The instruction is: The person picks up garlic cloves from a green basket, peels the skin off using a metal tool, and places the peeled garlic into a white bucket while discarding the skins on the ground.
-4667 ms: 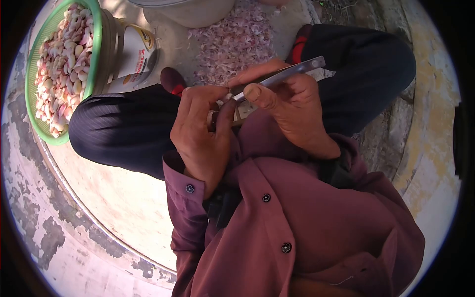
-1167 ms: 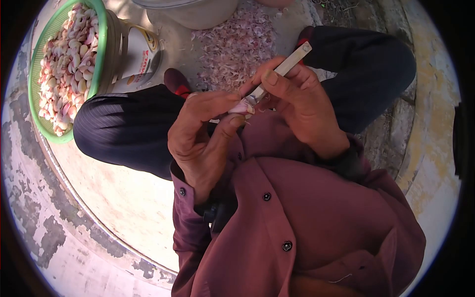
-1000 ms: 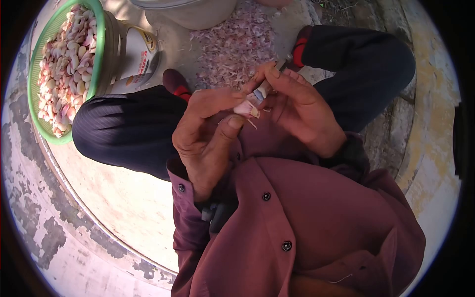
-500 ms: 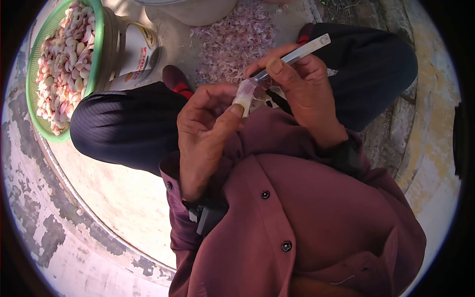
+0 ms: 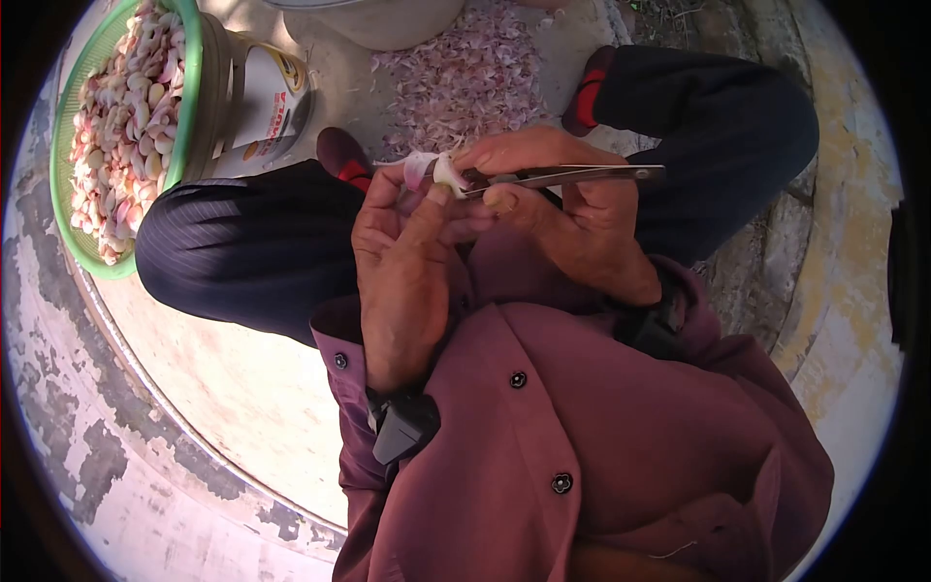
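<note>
My left hand [image 5: 407, 252] is closed in a pinch on a garlic clove [image 5: 448, 175], its thumb pressed on the near side. Pinkish-white skin [image 5: 418, 169] curls away from the clove. My right hand [image 5: 567, 199] grips a small knife [image 5: 592, 175] with a slim metal handle, which points out to the right. The knife's narrow tip end meets the clove between the two hands; fingers partly hide it. Below my hands are the front of a maroon shirt and dark trousers.
A green plastic basket [image 5: 197, 107] heaped with garlic cloves [image 5: 131, 126] stands at the left by a white printed bucket [image 5: 267, 102]. Garlic skins [image 5: 465, 78] lie scattered on the ground ahead, near a large pale container [image 5: 388, 21]. My knees flank the work.
The knife has swung from slanting up and right to nearly level. The clove has turned, and its skin now peels outward. Both hands have shifted slightly.
</note>
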{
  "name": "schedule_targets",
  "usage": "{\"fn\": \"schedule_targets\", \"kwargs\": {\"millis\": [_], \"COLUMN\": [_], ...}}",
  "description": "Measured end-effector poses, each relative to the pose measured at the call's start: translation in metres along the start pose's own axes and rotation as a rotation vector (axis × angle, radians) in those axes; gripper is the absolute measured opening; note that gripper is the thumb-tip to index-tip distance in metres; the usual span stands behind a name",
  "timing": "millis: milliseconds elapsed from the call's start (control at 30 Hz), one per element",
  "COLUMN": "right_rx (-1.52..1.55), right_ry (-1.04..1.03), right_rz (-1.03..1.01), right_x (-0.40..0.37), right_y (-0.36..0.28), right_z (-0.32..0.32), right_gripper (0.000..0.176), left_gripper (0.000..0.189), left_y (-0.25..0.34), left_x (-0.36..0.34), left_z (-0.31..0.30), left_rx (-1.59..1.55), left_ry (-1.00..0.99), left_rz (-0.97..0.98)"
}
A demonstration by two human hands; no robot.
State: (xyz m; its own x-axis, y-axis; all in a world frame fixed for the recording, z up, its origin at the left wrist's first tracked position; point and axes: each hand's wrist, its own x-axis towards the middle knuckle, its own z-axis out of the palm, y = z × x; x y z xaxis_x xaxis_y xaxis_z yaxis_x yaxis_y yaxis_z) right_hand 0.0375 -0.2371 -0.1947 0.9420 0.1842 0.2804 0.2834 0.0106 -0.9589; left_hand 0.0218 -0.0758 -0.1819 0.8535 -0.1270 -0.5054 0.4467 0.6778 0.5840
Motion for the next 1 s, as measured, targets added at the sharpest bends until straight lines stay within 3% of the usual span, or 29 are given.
{"fn": "schedule_targets", "kwargs": {"millis": [300, 367, 400, 500, 533, 667, 767, 1000], "right_rx": [-0.017, -0.053, -0.023, 0.154, 0.17, 0.364, 0.418, 0.441], "right_ry": [-0.015, 0.211, 0.241, 0.3, 0.305, 0.17, 0.086, 0.189], "right_rz": [0.029, 0.025, 0.174, 0.247, 0.32, 0.325, 0.292, 0.259], "right_x": [-0.003, -0.003, -0.004, 0.001, -0.002, -0.008, -0.011, -0.013], "right_y": [0.006, 0.027, 0.03, 0.038, 0.032, 0.013, 0.007, 0.005], "right_z": [-0.002, -0.006, -0.014, -0.029, -0.03, -0.016, -0.001, 0.003], "right_gripper": [0.014, 0.014, 0.016, 0.016, 0.016, 0.027, 0.026, 0.016], "left_gripper": [0.019, 0.019, 0.018, 0.017, 0.017, 0.018, 0.019, 0.018], "left_y": [0.002, 0.004, 0.005, 0.008, 0.007, 0.002, -0.001, -0.001], "left_x": [-0.004, -0.005, -0.006, -0.004, -0.003, -0.001, 0.002, 0.0], "left_z": [-0.004, -0.002, -0.002, -0.008, -0.009, -0.008, -0.004, -0.002], "left_rx": [0.118, 0.128, 0.14, 0.128, 0.104, 0.107, 0.125, 0.136], "left_ry": [-0.034, -0.04, -0.039, -0.054, -0.074, -0.012, -0.018, -0.061], "left_rz": [0.013, -0.006, -0.044, -0.083, -0.086, -0.052, 0.012, 0.037]}}
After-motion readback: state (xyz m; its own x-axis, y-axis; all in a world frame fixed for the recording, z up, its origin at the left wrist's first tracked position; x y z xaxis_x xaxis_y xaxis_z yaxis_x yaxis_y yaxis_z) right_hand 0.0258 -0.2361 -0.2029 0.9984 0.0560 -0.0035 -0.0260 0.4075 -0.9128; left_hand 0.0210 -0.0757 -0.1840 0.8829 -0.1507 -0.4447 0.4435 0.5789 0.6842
